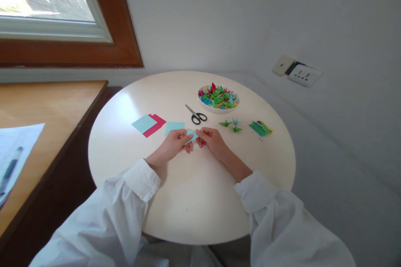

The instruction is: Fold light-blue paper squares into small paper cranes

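Between my two hands is a small piece of light blue paper (191, 136), folded as far as I can see and partly covered by fingers. My left hand (176, 141) pinches its left side, and my right hand (212, 139) pinches its right end. Just behind the left hand lies a flat light blue paper sheet (174, 126). Further left, light blue squares (144, 123) overlap magenta sheets (156, 125). Scissors (196, 115) with black handles rest beyond the hands. Several small folded paper cranes (235, 129), green and blue, sit right of the right hand.
A white bowl (218, 111) heaped with colourful paper cranes stands at the back of the round white table (194, 200). Coloured paper strips (261, 128) lie at the right. A wooden desk (62, 100) with papers and a pen (11, 171) is at the left.
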Action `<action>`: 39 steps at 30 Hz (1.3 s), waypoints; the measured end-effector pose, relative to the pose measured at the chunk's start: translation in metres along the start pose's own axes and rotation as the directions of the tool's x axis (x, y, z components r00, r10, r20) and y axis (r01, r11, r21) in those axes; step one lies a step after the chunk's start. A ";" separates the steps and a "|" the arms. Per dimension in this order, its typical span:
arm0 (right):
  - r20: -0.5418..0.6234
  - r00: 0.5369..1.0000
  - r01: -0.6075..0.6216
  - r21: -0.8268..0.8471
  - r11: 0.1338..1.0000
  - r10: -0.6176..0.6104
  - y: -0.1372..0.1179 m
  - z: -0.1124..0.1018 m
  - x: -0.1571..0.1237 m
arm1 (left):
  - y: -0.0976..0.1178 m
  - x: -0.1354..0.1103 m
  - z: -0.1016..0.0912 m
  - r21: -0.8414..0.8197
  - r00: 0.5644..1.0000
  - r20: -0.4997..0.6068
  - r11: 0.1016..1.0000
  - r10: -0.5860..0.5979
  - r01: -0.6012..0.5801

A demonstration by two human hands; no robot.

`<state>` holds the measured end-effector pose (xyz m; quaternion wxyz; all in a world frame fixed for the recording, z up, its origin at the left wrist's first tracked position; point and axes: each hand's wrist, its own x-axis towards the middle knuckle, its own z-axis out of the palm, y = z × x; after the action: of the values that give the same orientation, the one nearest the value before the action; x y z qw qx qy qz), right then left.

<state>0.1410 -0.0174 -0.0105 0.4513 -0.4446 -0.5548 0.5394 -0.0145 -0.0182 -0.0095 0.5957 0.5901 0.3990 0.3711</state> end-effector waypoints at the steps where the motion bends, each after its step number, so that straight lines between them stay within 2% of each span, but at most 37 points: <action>1: -0.001 1.000 -0.002 -0.004 1.000 0.002 0.000 0.000 0.000 | -0.001 0.000 0.000 0.032 1.000 -0.011 0.999 0.005 -0.004; 5: -0.001 1.000 -0.005 -0.010 1.000 0.005 0.000 0.000 0.000 | -0.003 0.001 -0.001 0.090 1.000 -0.027 0.996 0.014 -0.011; 13: 0.001 1.000 -0.017 0.006 1.000 0.017 0.001 0.000 0.000 | 0.003 0.000 0.002 0.075 0.998 -0.054 0.997 0.017 -0.013; 22: 0.026 1.000 -0.005 -0.060 0.998 0.007 -0.002 0.000 -0.002 | -0.002 0.000 -0.001 0.093 0.999 0.030 0.996 0.009 -0.012; 28: -0.007 1.000 0.011 0.007 1.000 -0.011 0.002 -0.003 -0.003 | -0.003 0.000 -0.002 -0.030 0.995 0.071 0.997 -0.063 0.066; 32: 0.047 0.998 -0.047 0.065 0.997 0.044 0.001 -0.006 0.001 | -0.002 0.000 -0.003 -0.037 0.994 0.082 0.996 -0.073 0.076; 36: 0.154 0.982 -0.114 0.025 0.993 0.109 -0.001 -0.009 0.008 | -0.003 0.000 -0.003 -0.038 0.993 0.095 0.996 -0.072 0.076; 39: 0.181 0.980 -0.073 -0.052 0.996 0.081 -0.002 -0.010 0.010 | -0.002 0.000 -0.002 -0.042 0.991 0.091 0.994 -0.098 0.102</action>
<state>0.1487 -0.0056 -0.0079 0.3670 -0.4242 -0.5884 0.5824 -0.0169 -0.0174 -0.0114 0.6443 0.5712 0.3924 0.3235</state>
